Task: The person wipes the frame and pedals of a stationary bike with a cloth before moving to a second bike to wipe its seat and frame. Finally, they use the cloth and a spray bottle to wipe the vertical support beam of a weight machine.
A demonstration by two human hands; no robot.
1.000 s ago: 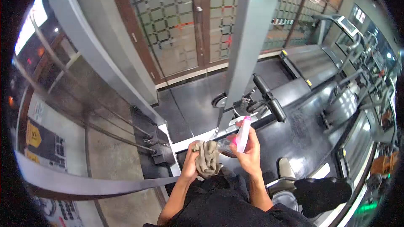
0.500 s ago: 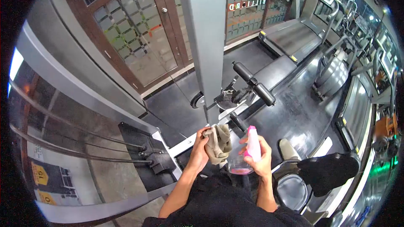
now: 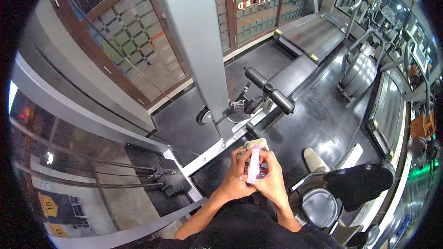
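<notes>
Close together in front of my body, both hands are closed around a spray bottle and a cloth. My right hand (image 3: pixel 272 182) grips the spray bottle (image 3: pixel 253 166), whose pink and white spray head points away from me. On the other side, my left hand (image 3: pixel 232 180) has its fingers on the crumpled beige cloth (image 3: pixel 259 143), and its thumb lies against the bottle. Part of the cloth shows beyond the spray head. The hands hide most of the bottle's clear body and the rest of the cloth.
A grey upright post (image 3: pixel 194 41) of a cable machine rises ahead, with its white base beam (image 3: pixel 205 157) below. A padded bench (image 3: pixel 288 80) with black rollers (image 3: pixel 269 90) stands beyond. A treadmill (image 3: pixel 314 34) is farther back, and a black padded seat (image 3: pixel 319 207) is at right.
My hands have come together, bringing the spray bottle left against the cloth. The cloth has gone from clearly visible to mostly covered. The view has shifted slightly to the right.
</notes>
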